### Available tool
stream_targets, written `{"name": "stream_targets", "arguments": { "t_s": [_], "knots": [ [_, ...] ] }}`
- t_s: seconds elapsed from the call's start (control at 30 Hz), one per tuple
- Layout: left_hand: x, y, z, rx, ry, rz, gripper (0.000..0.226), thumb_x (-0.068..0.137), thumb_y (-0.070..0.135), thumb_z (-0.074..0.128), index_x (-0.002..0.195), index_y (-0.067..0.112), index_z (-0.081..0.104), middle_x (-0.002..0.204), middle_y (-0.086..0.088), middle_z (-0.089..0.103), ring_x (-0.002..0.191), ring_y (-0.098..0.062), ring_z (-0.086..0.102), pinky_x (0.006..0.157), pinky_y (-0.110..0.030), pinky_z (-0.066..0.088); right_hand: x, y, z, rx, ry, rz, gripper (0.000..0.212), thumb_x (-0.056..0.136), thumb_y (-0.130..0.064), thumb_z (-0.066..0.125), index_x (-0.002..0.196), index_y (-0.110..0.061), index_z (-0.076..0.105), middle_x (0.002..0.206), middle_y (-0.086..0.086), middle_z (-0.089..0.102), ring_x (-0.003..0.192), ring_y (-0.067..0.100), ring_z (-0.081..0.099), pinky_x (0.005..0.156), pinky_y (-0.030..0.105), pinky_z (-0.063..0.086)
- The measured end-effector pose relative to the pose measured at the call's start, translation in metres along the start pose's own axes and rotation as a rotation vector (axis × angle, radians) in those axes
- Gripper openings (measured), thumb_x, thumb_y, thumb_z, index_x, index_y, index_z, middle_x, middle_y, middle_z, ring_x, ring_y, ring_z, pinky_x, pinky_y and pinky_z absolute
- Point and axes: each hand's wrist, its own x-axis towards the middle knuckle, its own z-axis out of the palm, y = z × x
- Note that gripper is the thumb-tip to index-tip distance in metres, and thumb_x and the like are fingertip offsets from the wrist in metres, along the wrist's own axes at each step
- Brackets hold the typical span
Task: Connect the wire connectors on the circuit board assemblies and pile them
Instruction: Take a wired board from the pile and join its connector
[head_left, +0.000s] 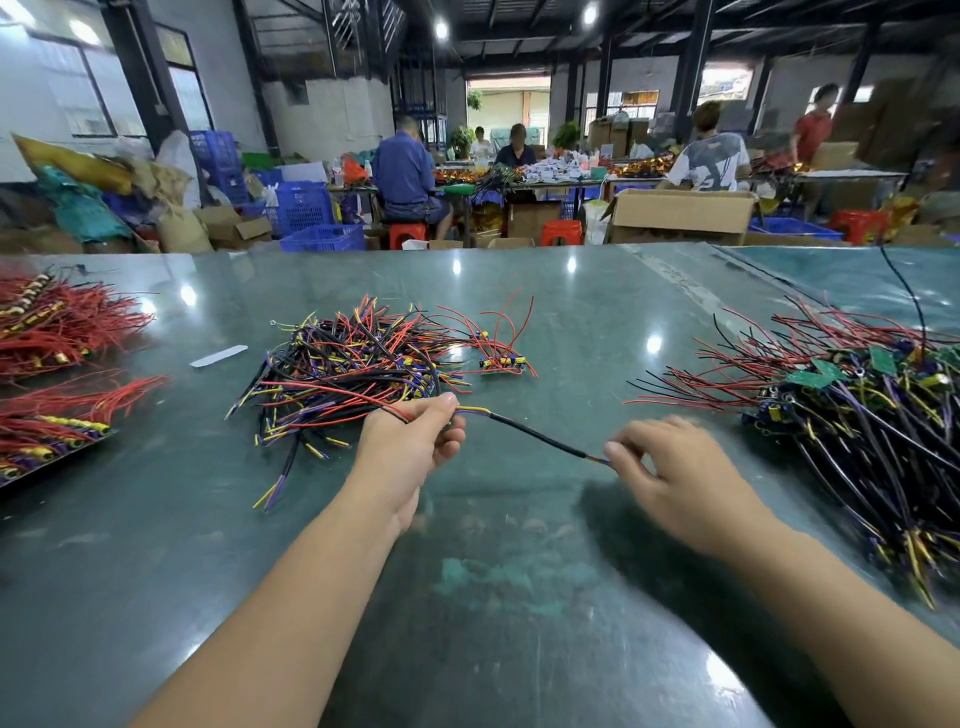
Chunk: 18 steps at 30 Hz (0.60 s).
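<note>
A black-sheathed wire bundle (540, 436) with yellow, purple and red leads stretches between my hands above the green table (467, 597). My left hand (415, 441) grips its left end, where red and black leads run back toward the loose wire pile (353, 374). My right hand (675, 478) pinches the right tip between thumb and forefinger; this hand is blurred. A small circuit board assembly (504, 364) with red wires lies just right of the central pile. A large heap of assemblies with green boards (857, 395) lies at the right.
Bundles of red wires with yellow-tipped parts (57, 327) lie at the far left, and another bundle (52, 436) sits nearer. A white strip (218, 356) lies on the table. Beyond the table edge are cardboard boxes (680, 213), blue crates, red stools and seated people.
</note>
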Motion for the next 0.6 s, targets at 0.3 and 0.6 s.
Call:
{"name": "stream_targets", "arguments": {
  "t_s": [0.3,0.6],
  "knots": [
    [-0.0008,0.0003,0.0020,-0.018,-0.064,-0.046,0.015,0.091,0.009,0.060,0.077,0.007,0.064,0.056,0.002,0.064,0.047,-0.003,0.057,0.048,-0.013,0.049,-0.0001,-0.0006,0.0048,0.255,-0.169,0.024,0.014,0.093,-0.032,0.057,0.094,-0.027,0.069,0.093,-0.018,0.061,0.104,0.012,0.047,0.084,0.019,0.032],
    [0.0005,-0.0020,0.0022,-0.034,-0.031,-0.043,0.016,0.091,0.009,0.059,0.077,0.007,0.065,0.059,-0.001,0.063,0.047,-0.004,0.056,0.048,-0.014,0.049,0.0010,0.0033,-0.0042,0.273,-0.209,0.017,0.011,0.089,-0.031,0.063,0.079,-0.035,0.063,0.088,-0.019,0.061,0.098,0.007,0.049,0.085,0.024,0.037]
  ]
}}
